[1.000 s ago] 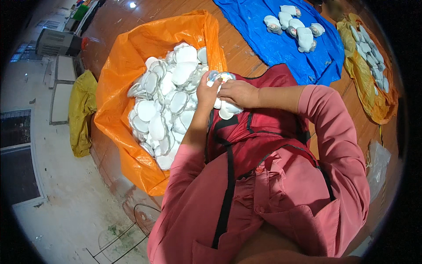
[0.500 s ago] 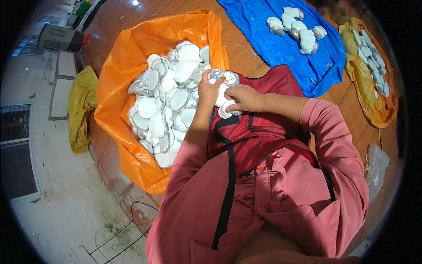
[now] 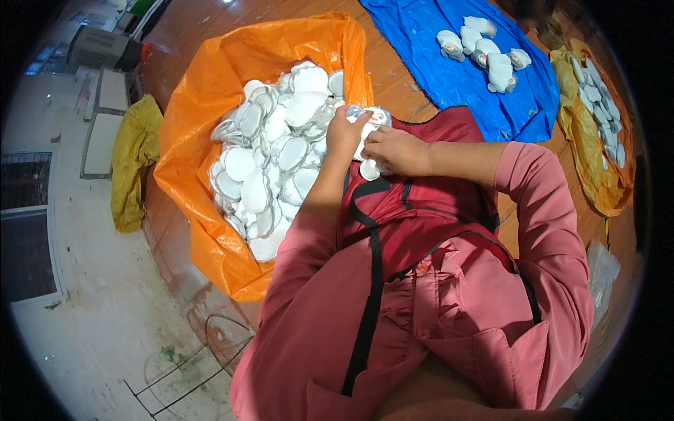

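A small white stuffed doll (image 3: pixel 379 116) with a painted face and grey edging lies over my lap, on the dark red apron (image 3: pixel 435 189). My left hand (image 3: pixel 344 135) grips its left side near the head, thumb on the front. From the right, my right hand (image 3: pixel 397 151) pinches the body, fingers curled. A rounded white end (image 3: pixel 370 170) of the doll shows below those fingers. The fingers hide most of its middle. Left of my hands, a wide orange sack (image 3: pixel 210 238) stands open, heaped with flat white oval pieces (image 3: pixel 288 154).
On a blue sheet (image 3: pixel 533 112) at the far right lie several white stuffed dolls (image 3: pixel 500 70). Beyond it sits a yellow-orange sack (image 3: pixel 567 98) of white pieces. A yellow bag (image 3: pixel 133 161), a grey box-shaped machine (image 3: pixel 102 49) and a thin metal frame (image 3: pixel 182 379) are at left.
The view has shifted slightly, moving the scene rightward. My right hand's fingers have closed further over the doll's body, and less of its lower end shows. My left hand keeps its hold.
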The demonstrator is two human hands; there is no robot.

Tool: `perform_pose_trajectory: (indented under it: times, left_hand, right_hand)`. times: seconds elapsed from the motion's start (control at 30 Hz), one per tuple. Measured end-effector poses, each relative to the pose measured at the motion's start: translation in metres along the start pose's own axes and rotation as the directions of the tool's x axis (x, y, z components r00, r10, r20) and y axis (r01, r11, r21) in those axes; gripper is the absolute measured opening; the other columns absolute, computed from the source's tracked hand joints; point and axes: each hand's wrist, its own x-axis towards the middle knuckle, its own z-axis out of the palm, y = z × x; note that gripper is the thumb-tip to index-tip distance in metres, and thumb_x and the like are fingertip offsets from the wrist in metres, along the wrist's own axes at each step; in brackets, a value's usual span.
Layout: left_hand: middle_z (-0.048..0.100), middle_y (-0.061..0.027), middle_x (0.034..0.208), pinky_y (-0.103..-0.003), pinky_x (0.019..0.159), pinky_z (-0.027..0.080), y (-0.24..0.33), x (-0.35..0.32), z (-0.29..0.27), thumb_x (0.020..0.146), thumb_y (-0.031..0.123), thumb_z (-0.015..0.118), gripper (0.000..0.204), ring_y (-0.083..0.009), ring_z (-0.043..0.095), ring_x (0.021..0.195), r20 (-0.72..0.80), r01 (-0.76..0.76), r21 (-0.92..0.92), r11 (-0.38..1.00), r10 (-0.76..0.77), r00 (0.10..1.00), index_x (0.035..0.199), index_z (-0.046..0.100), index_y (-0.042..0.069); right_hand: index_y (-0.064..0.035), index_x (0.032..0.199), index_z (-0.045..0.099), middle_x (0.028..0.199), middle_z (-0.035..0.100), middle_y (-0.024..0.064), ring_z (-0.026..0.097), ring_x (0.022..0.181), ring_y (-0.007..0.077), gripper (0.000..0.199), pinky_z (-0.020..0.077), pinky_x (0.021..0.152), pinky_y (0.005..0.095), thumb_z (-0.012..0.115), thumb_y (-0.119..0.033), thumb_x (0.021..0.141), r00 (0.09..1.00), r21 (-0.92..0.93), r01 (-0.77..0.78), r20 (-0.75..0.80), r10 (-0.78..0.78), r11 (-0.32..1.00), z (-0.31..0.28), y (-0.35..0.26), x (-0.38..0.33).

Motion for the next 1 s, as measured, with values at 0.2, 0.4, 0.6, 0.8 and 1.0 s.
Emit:
perform_pose_trajectory:
  times: [0.2,0.4,0.6,0.8,1.0]
  left_hand:
    - [0.063,-0.0288,0.115,-0.043,0.092,0.048,0.010,0.011,-0.002,0.078,0.050,0.073,0.074,-0.0406,0.061,0.109,0.088,0.042,0.098,0.994,-0.051,0.995,0.123,0.056,-0.006]
    - [0.063,-0.0288,0.115,-0.043,0.092,0.048,0.008,0.021,0.001,0.078,0.051,0.073,0.074,-0.0400,0.061,0.110,0.156,0.030,0.137,0.990,-0.051,0.986,0.120,0.057,-0.008]
    - [0.065,-0.0282,0.113,-0.041,0.090,0.049,0.000,0.025,0.003,0.079,0.053,0.072,0.074,-0.0379,0.063,0.107,0.129,0.087,0.046,0.995,-0.093,0.987,0.116,0.059,-0.009]
    - [0.062,-0.0275,0.118,-0.040,0.091,0.048,-0.011,0.032,0.006,0.084,0.052,0.069,0.075,-0.0359,0.063,0.106,0.227,0.218,-0.127,0.968,-0.186,0.956,0.124,0.053,-0.010]
    - [0.063,-0.0194,0.121,-0.036,0.099,0.044,0.022,-0.018,-0.045,0.087,0.027,0.066,0.044,-0.0323,0.059,0.115,0.119,-0.462,-0.125,0.878,0.475,0.872,0.125,0.060,0.004]
  right_hand:
    - [-0.0044,0.093,0.067,0.087,0.067,0.0153,0.063,0.088,0.0332,0.024,0.0499,0.085,0.0418,0.066,-0.024,0.080,0.994,-0.098,-0.007,0.107,0.017,0.995,-0.016,-0.009,0.006]
    - [-0.0022,0.090,0.066,0.088,0.069,0.0208,0.068,0.086,0.0366,0.026,0.0523,0.076,0.0480,0.070,-0.026,0.080,0.907,-0.118,-0.290,0.282,0.312,0.950,-0.021,-0.016,0.025]
    - [-0.0051,0.090,0.067,0.088,0.068,0.0142,0.064,0.088,0.0338,0.021,0.0506,0.079,0.0430,0.072,-0.018,0.074,0.988,-0.095,-0.129,0.070,0.136,0.987,-0.003,-0.002,0.013]
    - [-0.0111,0.077,0.063,0.081,0.060,0.0070,0.056,0.084,0.0296,0.010,0.0456,0.077,0.0372,0.070,-0.009,0.071,0.994,0.115,0.103,0.016,-0.105,0.988,-0.024,0.012,0.001]
    - [-0.0067,0.070,0.053,0.080,0.054,0.0033,0.053,0.084,0.0232,0.018,0.0435,0.076,0.0331,0.067,0.004,0.072,0.996,0.563,0.075,-0.076,-0.040,0.823,-0.067,0.006,-0.024]
